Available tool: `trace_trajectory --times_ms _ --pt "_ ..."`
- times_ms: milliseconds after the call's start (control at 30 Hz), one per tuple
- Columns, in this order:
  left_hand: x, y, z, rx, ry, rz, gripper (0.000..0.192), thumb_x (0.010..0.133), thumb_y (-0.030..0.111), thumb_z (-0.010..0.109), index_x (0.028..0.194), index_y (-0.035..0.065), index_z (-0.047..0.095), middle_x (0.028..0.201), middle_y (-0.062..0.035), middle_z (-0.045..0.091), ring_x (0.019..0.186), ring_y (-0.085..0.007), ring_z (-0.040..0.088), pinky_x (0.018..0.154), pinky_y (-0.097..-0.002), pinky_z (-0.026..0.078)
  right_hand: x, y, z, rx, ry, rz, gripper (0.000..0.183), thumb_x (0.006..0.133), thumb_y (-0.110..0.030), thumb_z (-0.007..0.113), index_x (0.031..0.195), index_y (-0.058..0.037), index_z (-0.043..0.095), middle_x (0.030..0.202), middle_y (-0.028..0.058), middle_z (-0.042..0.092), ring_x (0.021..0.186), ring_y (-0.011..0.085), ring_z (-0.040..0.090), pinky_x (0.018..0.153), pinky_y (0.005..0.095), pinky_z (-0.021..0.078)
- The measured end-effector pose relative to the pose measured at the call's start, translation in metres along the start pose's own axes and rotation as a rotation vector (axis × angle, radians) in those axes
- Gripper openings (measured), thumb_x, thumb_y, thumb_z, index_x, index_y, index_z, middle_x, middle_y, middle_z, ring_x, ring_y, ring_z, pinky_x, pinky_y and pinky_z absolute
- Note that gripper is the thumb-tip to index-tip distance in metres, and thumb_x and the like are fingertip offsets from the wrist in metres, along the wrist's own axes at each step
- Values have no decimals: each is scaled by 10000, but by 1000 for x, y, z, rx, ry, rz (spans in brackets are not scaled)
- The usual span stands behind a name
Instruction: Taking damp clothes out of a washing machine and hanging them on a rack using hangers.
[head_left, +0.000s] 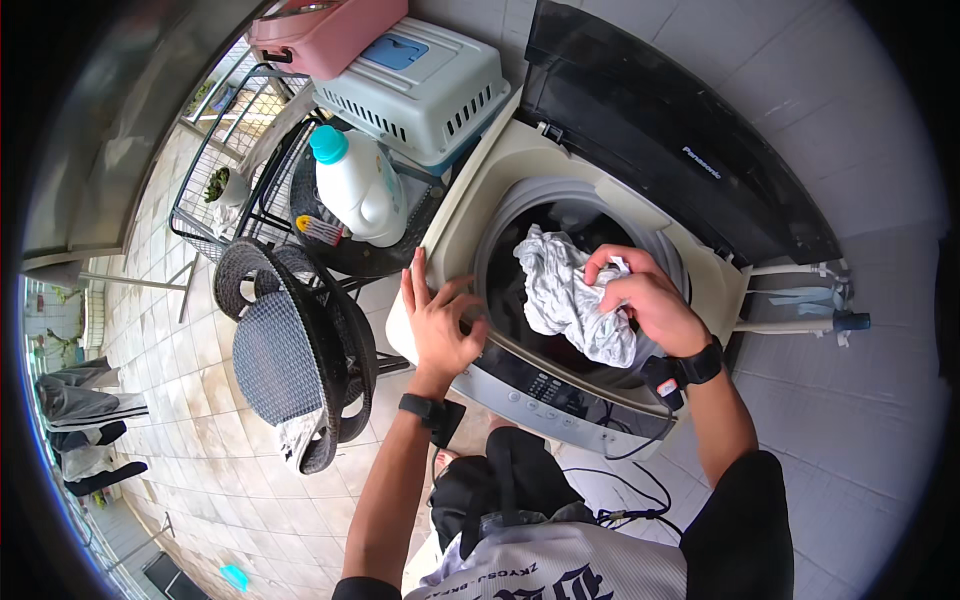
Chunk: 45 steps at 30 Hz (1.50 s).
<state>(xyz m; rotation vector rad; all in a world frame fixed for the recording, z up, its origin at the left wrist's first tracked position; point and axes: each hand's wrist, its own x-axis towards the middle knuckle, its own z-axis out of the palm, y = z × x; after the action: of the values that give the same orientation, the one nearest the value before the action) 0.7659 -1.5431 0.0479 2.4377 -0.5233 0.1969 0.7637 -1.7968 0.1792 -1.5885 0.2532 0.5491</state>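
My right hand (649, 296) grips a crumpled white garment (574, 300) with faint grey marks, held over the drum opening of a top-loading Panasonic washing machine (480, 217). The fingers press into the cloth's right side. My left hand (446, 326) rests at the machine's left front rim with its fingers spread, and nothing shows in it. Raised at the back is the dark lid (675, 142). Below the garment the drum (506, 281) looks dark, and what lies inside it is hard to make out. A button panel (547, 397) runs along the machine's front.
Left of the machine, a white detergent bottle (360, 184) with a teal cap and a brush (319, 229) stand on a black table (375, 259). Behind are a pet carrier (420, 90) and a pink case (330, 34). A woven chair (281, 360) stands nearby; hoses (787, 326) lie right.
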Motion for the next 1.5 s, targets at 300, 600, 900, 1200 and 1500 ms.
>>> trace_trajectory --times_ms 300,600,900,1200,1500 --pt "-121 39 -136 -1417 -244 -155 783 886 340 657 1492 56 250 1463 -139 375 1287 -269 450 1071 -385 333 -141 0 116 577 -109 -29 834 467 -107 494 1282 71 476 1174 160 603 1054 251 593 974 305 442" --pt "-357 20 -243 -1185 329 -539 857 761 64 765 1468 23 283 1382 -113 458 1236 -205 481 1030 -335 392 -157 93 354 507 -799 250 687 736 -33 624 1366 33 358 1275 149 529 1171 223 523 1008 333 408" --pt "-517 38 -321 -1053 845 -548 797 775 10 742 1458 17 330 1468 -139 369 1325 -203 397 1053 -333 383 -167 110 504 265 -959 235 359 927 -25 508 1283 21 503 1221 129 607 1089 221 616 964 359 488" --pt "-628 82 -315 -730 1496 -926 353 818 -33 679 1162 -36 603 1091 -83 644 1008 -142 601 884 -267 479 -144 125 595 316 -1148 800 490 965 -324 413 1348 -21 457 1363 158 507 1261 345 475 1076 532 344" --pt "-646 95 -340 -671 2256 -801 137 896 52 595 1022 0 589 985 -107 672 869 -153 649 773 -265 525 -113 128 720 -289 -1450 468 330 892 20 434 1196 15 563 1139 145 643 1025 268 647 920 399 518"
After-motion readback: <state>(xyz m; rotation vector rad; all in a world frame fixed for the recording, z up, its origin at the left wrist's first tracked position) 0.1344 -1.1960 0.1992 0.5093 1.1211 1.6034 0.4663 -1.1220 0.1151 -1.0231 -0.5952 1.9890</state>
